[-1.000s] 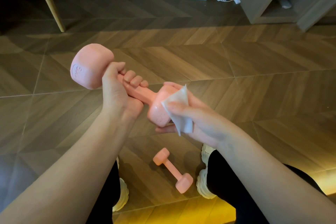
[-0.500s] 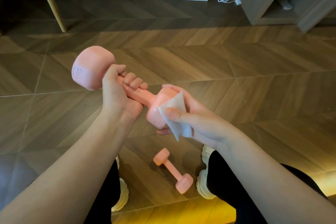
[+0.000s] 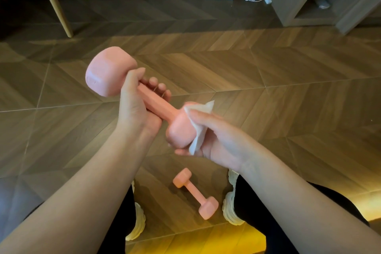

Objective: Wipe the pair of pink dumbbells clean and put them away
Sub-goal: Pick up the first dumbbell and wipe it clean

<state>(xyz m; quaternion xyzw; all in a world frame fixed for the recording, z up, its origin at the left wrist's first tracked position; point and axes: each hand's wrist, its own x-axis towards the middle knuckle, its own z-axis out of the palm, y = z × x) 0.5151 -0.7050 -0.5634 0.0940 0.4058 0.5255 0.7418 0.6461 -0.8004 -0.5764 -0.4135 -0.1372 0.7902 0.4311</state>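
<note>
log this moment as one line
left hand: grips held pink dumbbell by handle | right hand: presses white wipe on its near head | second dumbbell: on floor

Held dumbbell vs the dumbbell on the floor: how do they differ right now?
1. The held dumbbell is in the air, with the left hand gripping its handle. The floor dumbbell lies on the floor between the shoes.
2. The right hand presses a white wipe against the held dumbbell's near head. The floor dumbbell has nothing on it.
Shared: both are pink and the same shape.
</note>
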